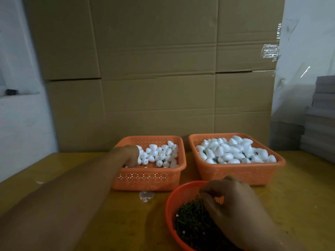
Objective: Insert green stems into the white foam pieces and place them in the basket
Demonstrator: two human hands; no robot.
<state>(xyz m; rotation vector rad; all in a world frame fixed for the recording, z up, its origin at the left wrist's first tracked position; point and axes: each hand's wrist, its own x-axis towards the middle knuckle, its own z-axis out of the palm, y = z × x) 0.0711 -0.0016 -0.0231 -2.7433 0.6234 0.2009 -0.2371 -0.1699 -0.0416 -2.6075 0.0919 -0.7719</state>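
Note:
Two orange perforated baskets stand side by side on the table. The left basket (148,178) holds loose white foam pieces (159,153). My left hand (129,155) reaches into its near left corner, fingers curled down among the pieces; what they hold is hidden. The right basket (241,173) is heaped with white foam pieces (233,151), green stems showing between some. A round orange bowl (171,205) at the front holds a pile of dark green stems (192,223). My right hand (235,205) is in the bowl, fingertips pinching a stem.
A wall of brown cardboard boxes (155,69) rises right behind the baskets. The yellow-brown table (299,196) has a white smear (146,195) in front of the left basket. Grey stacked boards (320,120) stand at the right edge.

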